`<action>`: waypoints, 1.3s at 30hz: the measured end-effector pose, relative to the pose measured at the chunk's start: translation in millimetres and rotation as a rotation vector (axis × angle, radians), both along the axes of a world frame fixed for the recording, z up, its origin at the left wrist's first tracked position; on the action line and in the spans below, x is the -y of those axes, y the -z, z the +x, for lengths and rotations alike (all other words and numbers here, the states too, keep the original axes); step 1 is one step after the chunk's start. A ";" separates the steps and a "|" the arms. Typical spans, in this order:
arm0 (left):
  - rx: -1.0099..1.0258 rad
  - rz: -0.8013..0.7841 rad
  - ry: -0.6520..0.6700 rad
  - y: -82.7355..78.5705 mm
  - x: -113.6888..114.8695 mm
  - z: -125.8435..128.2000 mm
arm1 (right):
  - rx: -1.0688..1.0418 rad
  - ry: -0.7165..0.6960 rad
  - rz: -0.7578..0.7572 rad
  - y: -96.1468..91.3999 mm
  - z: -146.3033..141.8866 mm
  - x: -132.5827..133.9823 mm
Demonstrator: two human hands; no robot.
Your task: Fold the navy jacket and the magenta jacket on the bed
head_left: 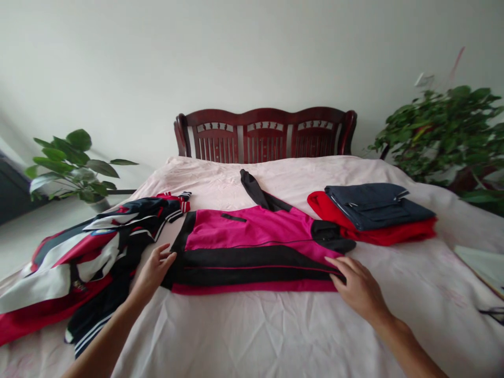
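Observation:
A magenta and black zip jacket (252, 228) lies on its side across the bed, its black hem to the left and its black collar to the right. One black sleeve (255, 189) stretches toward the headboard. At the hem is my left hand (154, 266), its fingers apart and slightly bent, next to the fabric. My right hand (360, 286) rests by the jacket's shoulder below the collar, fingers spread with the tips touching the cloth. Neither hand visibly grips it. The other sleeve appears folded along the near side.
A loose heap of red, white and navy clothes (98, 252) lies left. Folded dark blue garments (378, 205) sit on a folded red garment (405, 233) at right. Beyond are a wooden headboard (265, 136) and plants (79, 163). A flat pale item (482, 265) lies at the right edge.

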State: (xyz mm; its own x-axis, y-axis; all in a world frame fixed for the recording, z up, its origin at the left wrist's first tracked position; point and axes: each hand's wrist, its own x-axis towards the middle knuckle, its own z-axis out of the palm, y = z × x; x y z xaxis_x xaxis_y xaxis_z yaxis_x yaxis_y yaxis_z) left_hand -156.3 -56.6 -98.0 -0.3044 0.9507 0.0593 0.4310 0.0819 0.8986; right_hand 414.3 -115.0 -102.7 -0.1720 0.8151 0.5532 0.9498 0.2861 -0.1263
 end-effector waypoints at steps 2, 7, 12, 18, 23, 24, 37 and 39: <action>-0.147 -0.010 -0.035 -4.1 8.0 -2.7 | 0.057 -0.067 0.033 -10.3 -15.0 0.2; -0.537 -0.078 -0.048 -16.6 27.7 4.3 | 0.071 -0.220 0.018 -19.3 -53.8 -8.9; -0.453 -0.029 -0.030 -23.7 24.9 11.9 | -0.107 -0.214 0.039 -15.6 -62.2 -22.3; -0.285 0.184 -0.020 -14.8 16.2 4.4 | -0.157 -0.126 -0.143 -1.0 -51.3 -24.5; -0.675 0.003 0.072 -9.3 25.7 -1.6 | -0.079 -0.048 -0.216 4.1 -34.1 -25.5; -0.760 0.024 0.041 -13.9 28.2 3.8 | -0.080 -0.023 -0.210 1.0 -35.3 -25.8; -1.046 0.290 0.357 8.1 -0.8 109.1 | 0.179 -0.254 -0.093 7.2 -153.0 -30.6; -1.079 0.266 0.335 17.1 0.3 99.4 | 0.193 -0.186 -0.102 23.1 -124.8 -34.2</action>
